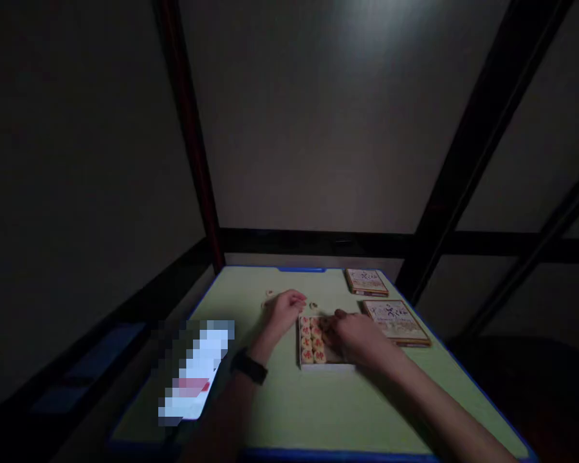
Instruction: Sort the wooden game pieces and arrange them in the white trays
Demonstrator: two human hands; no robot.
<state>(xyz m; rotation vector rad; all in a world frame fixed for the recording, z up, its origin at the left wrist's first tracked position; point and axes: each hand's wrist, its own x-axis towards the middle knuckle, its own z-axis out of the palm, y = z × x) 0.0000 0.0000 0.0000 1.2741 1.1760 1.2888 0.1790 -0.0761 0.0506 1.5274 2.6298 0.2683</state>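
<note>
Two columns of red-marked discs (312, 339) sit in the open box (325, 367) on the tabletop (328, 411), likely packed snug against sliding. I see left hand (284, 310) curled beside it, right hand (359, 332) bent over it; can't tell if either pinches anything.

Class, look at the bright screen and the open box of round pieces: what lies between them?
In the head view, the left wrist with its black band lies between, with green tabletop visible from wrist to box.
</note>
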